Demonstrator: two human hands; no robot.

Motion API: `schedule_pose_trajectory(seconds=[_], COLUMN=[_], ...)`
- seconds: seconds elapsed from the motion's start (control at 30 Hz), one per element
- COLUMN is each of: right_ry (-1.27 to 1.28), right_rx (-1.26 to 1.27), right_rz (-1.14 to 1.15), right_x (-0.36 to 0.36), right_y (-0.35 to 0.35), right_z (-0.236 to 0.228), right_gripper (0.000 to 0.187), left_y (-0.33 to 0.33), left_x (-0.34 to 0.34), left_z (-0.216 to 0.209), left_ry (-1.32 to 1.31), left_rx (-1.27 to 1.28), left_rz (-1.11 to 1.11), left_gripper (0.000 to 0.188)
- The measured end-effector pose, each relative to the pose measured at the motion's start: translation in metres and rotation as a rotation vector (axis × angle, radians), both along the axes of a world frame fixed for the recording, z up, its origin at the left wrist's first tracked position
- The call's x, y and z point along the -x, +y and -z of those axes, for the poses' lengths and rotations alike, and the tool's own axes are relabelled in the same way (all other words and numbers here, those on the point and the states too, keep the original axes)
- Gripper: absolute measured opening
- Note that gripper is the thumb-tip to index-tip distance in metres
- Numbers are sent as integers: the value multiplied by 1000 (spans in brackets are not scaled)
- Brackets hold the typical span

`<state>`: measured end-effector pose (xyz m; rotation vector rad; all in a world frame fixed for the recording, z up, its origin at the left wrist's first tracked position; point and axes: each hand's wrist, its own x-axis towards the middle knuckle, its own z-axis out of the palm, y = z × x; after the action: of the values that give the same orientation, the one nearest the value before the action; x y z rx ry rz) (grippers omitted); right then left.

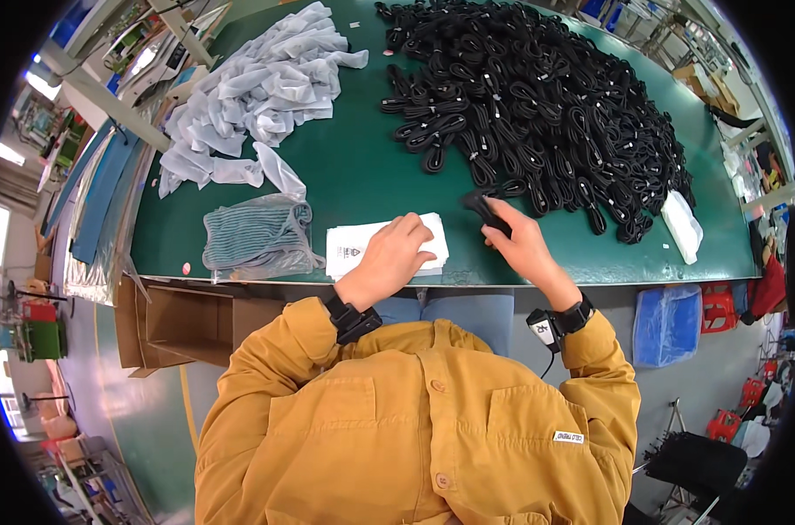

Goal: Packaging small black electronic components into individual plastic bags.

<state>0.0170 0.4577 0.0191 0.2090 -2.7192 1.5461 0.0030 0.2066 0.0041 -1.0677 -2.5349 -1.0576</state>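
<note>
My right hand (522, 247) is closed around a bundled black cable (483, 210), held over the table by the near edge of a large heap of bundled black cables (538, 96). My left hand (393, 254) rests on a stack of flat white plastic bags (345, 247) at the table's front edge. Its fingers lie over the top bag with the thumb apart, and no cable is in it. Left of the stack lies a clear bag holding a striped blue-green textile bundle (250, 234). Beyond it spreads a pile of filled, translucent white bags (275, 74).
The green tabletop (362, 149) curves around me. A white plastic bag (680, 227) lies at its right. Below the table are an open cardboard box (192, 319) at left and a blue plastic-lined bin (667, 325) at right. Metal posts (109, 101) and blue sheets (104, 197) stand at left.
</note>
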Motion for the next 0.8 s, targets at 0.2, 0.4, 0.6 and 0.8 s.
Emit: schedule_pose_trajectory(seconds=[0.2,0.4,0.6,0.8], right_ry=[-9,118,226,319], right_rx=[99,81,49,-102], right_rz=[-80,-90,-77,-136], right_x=[-17,-22,-26,-24], right_y=[-10,-13,-19,-19], right_z=[-14,0,-4,2], right_gripper=[37,32,29,31], left_y=[4,1,-3,-5], left_x=[1,2,5,9], left_z=[9,5,-2,6], left_ry=[-274,-421,-658,-775], left_rx=[-68,-181,-238,-388], left_rz=[-124,-163,-174,-172], left_gripper=[13,10,6,6])
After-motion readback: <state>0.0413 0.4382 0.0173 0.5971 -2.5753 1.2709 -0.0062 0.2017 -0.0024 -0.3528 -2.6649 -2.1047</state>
